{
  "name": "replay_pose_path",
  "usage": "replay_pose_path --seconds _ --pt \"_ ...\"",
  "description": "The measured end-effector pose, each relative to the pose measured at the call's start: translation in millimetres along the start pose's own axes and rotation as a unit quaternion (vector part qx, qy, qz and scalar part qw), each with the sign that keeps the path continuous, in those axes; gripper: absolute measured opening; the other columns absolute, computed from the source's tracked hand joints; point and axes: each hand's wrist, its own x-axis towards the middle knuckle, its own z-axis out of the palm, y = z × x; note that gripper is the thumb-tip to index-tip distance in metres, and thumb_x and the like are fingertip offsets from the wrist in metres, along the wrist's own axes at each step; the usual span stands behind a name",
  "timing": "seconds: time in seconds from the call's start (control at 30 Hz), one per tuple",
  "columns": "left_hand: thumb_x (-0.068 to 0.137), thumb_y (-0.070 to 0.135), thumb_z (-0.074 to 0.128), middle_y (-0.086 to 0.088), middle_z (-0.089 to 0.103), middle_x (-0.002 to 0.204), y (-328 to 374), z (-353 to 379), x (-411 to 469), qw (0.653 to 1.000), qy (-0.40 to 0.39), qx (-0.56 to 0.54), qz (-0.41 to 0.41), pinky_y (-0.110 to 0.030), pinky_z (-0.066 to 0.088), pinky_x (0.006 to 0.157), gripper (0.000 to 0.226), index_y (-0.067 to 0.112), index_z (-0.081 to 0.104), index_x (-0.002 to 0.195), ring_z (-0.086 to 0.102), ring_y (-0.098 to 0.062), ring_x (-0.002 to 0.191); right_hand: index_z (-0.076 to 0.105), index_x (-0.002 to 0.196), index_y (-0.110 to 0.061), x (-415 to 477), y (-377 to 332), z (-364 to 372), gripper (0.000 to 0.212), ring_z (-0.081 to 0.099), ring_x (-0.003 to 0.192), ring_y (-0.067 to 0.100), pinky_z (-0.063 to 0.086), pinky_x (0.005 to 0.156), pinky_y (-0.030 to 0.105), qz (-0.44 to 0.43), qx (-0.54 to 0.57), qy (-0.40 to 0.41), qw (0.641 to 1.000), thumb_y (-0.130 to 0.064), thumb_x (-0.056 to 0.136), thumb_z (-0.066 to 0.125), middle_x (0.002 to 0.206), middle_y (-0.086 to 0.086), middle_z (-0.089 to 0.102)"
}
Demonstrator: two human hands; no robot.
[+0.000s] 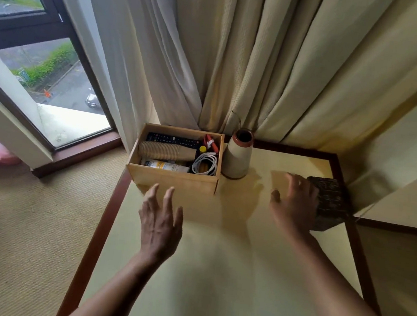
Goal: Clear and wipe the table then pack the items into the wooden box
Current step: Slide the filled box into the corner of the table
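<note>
The cream counter, edged in dark wood, fills the lower view. Both hands hover over it palm down, holding nothing. The left hand is just in front of the wooden box, its fingers straight, spread and released. The right hand, well to the right of the box, has loosely bent, released fingers. This hand is blurred and covers part of one dark patterned block, and whether it touches the block cannot be told.

The box stands at the counter's far left corner, with one vase just beside its right wall. The box holds:
- one stack of paper cups in the middle, the number of cups unclear
- one black remote along the far wall
- one tube along the near wall
- one coiled white cable at the right end
- a red item in the far right corner, partly hidden
</note>
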Motion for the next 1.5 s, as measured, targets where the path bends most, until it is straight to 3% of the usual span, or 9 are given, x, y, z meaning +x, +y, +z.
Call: replay_pose_path --seconds 0.1,0.17,0.27,0.43,0.57,0.7,0.8,0.97,1.5 --pt "0.104 0.044 0.037 -0.02 0.02 0.166 18.4 27.6 -37.5 0.994 -0.094 0.02 0.046 -0.054 0.025 0.123 0.059 0.017 0.036 0.157 0.016 -0.039 0.154 0.049 0.137 -0.014 6.6 36.4 -8.9 0.061 0.032 0.138 0.042 0.029 0.111 0.058 0.048 -0.091 0.006 0.995 -0.036 0.083 0.069 0.147 0.02 0.043" --pt "0.104 0.049 0.023 -0.016 -0.001 0.171 26.1 43.0 -51.0 0.985 -0.157 0.046 0.059 -0.051 0.007 0.128 0.066 0.019 0.021 0.163 -0.005 -0.034 0.158 0.043 0.141 -0.016 13.7 58.1 -9.7 0.069 0.024 0.144 0.045 0.024 0.113 0.063 0.085 -0.118 -0.016 0.989 -0.044 0.083 0.068 0.154 0.02 0.033" --pt "0.105 0.05 0.018 -0.013 -0.018 0.168 32.8 57.6 -57.9 0.976 -0.2 0.064 0.057 -0.049 -0.006 0.127 0.068 0.019 0.008 0.164 -0.02 -0.03 0.155 0.033 0.147 -0.02 20.7 77.6 -10.5 0.078 0.029 0.14 0.047 0.03 0.108 0.066 0.134 -0.088 -0.078 0.984 -0.048 0.084 0.07 0.158 0.017 0.026" --pt "0.105 0.052 0.016 -0.011 -0.023 0.168 39.5 60.7 -58.7 0.965 -0.234 0.108 0.053 -0.051 -0.016 0.124 0.068 0.023 -0.006 0.163 -0.027 -0.028 0.153 0.035 0.146 -0.026 30.6 92.0 -11.9 0.072 0.038 0.13 0.046 0.044 0.099 0.061 0.126 0.033 -0.069 0.989 -0.039 0.086 0.072 0.152 0.014 0.034" --pt "0.101 0.057 0.006 -0.009 -0.026 0.167 41.1 60.2 -61.5 0.961 -0.238 0.131 0.054 -0.051 -0.016 0.124 0.071 0.024 -0.011 0.162 -0.031 -0.027 0.152 0.05 0.139 -0.021 40.7 89.6 -2.1 0.058 0.057 0.121 0.034 0.053 0.093 0.044 0.194 0.324 -0.085 0.922 -0.04 0.089 0.071 0.131 0.006 0.059" --pt "0.099 0.059 0.005 -0.009 -0.02 0.169 40.8 60.0 -61.7 0.966 -0.221 0.125 0.055 -0.049 -0.015 0.124 0.074 0.024 -0.005 0.163 -0.027 -0.027 0.154 0.057 0.133 -0.014 40.1 78.7 15.2 0.044 0.063 0.113 0.028 0.055 0.09 0.039 0.251 0.429 -0.093 0.863 -0.034 0.095 0.066 0.12 0.006 0.064" --pt "0.1 0.059 0.009 -0.008 -0.018 0.17 40.6 61.8 -61.5 0.967 -0.217 0.122 0.054 -0.05 -0.013 0.125 0.073 0.024 -0.002 0.164 -0.025 -0.026 0.154 0.054 0.137 -0.014 32.2 77.0 29.4 0.043 0.062 0.109 0.023 0.051 0.075 0.025 0.241 0.413 -0.087 0.874 -0.035 0.1 0.059 0.121 0.005 0.063" --pt "0.103 0.058 0.016 -0.008 -0.018 0.17 38.0 64.6 -61.5 0.969 -0.212 0.116 0.055 -0.051 -0.01 0.126 0.072 0.025 -0.001 0.164 -0.024 -0.026 0.155 0.05 0.138 -0.013 25.4 70.4 42.0 0.042 0.058 0.103 0.017 0.046 0.068 0.017 0.202 0.385 -0.066 0.898 -0.035 0.102 0.055 0.117 0.001 0.059" --pt "0.102 0.058 0.014 -0.009 -0.021 0.169 40.5 62.6 -62.5 0.966 -0.219 0.128 0.054 -0.051 -0.011 0.126 0.072 0.025 -0.003 0.164 -0.027 -0.025 0.154 0.048 0.14 -0.01 39.7 40.5 62.2 0.046 0.059 0.1 0.017 0.043 0.064 0.012 0.187 0.381 -0.086 0.901 -0.035 0.102 0.055 0.122 0.008 0.062"
